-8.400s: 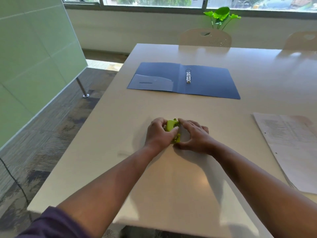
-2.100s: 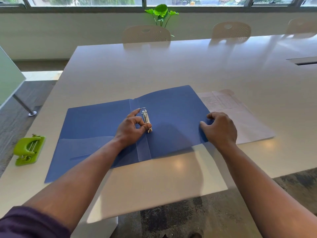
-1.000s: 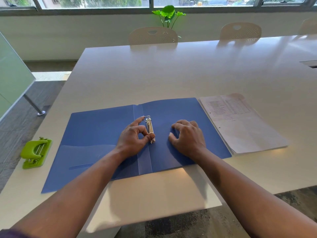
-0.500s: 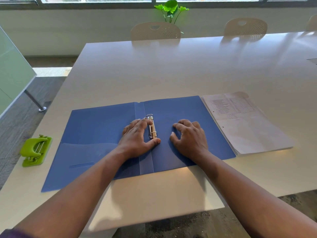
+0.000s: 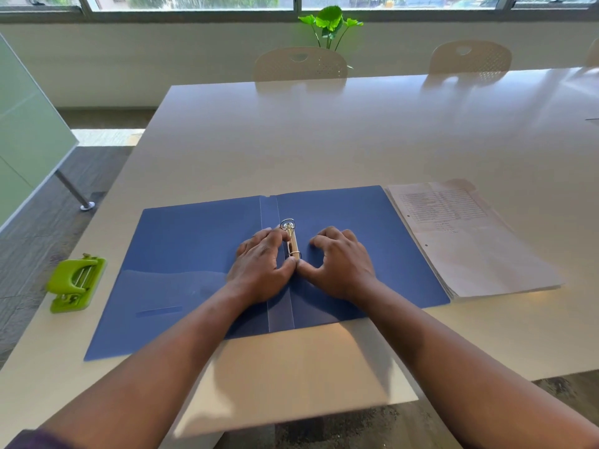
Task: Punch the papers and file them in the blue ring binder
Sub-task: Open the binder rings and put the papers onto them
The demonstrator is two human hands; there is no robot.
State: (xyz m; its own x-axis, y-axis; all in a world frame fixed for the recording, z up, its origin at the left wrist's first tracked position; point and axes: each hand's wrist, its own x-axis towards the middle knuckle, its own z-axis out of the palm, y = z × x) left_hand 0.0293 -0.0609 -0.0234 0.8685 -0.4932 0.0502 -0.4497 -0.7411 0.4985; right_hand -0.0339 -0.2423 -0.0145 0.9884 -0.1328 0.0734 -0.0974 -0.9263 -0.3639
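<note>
A thin blue plastic ring binder (image 5: pixel 201 254) lies open and flat near the front edge of a pale table, its silver metal ring mechanism (image 5: pixel 291 241) running along the spine. A stack of printed white papers (image 5: pixel 470 241), punched holes along its left margin, rests just beside the binder's right cover. A lime-green plastic hole punch (image 5: pixel 76 281) sits to the binder's left.

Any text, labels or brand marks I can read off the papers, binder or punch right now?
Stack of papers: printed lines on the top sheet, too small and blurred to read.
Blue ring binder: no lettering visible.
Green hole punch: no legible brand or label.
</note>
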